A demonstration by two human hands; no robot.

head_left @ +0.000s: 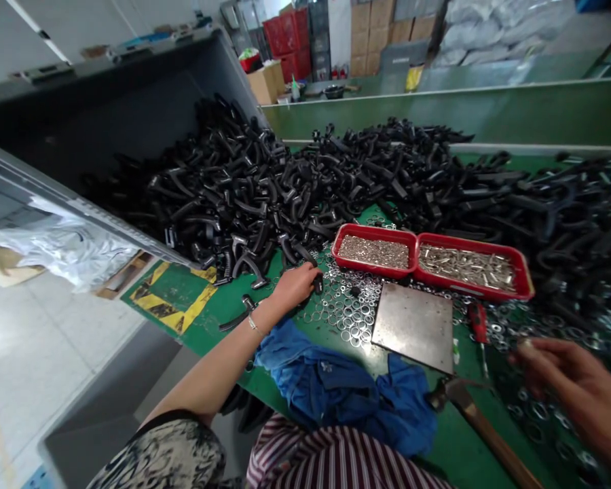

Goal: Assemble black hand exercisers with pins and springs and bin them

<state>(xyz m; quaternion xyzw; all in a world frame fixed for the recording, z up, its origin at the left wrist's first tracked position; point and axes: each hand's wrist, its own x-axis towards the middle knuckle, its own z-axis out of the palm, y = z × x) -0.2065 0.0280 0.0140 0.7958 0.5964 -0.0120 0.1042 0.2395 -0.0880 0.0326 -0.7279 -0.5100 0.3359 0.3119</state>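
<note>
"What do we have before us, biggest first?"

"We have a green tabletop [211,334], and a grey plastic bin [240,75] tipped over at its left, mouth towards us. A broad heap of black, curved, handle-like parts [280,193] spreads from the bin across the back."

"And nearer?"

"We see a crumpled blue cloth [330,384] along the near edge. Behind it, end to end, are a red plastic tray of tiny silvery pieces [377,269] and a longer red plastic tray of silvery pins [463,288]. A wooden-handled hammer [483,424] lies right of the cloth, and a flat square metal plate [412,326] just in front of the trays."

"How are the hands?"

"Well apart. The left hand [296,285] curls its fingers over a single black part [318,284] at the heap's front edge; we cannot tell whether it grips. The right hand [565,373] hovers, blurred, at the right; we cannot tell whether its fingertips pinch anything."

"The smallest things?"

"A red-handled screwdriver [477,322] beside the plate, then scattered silvery metal rings [355,319] between plate and left hand."
</note>
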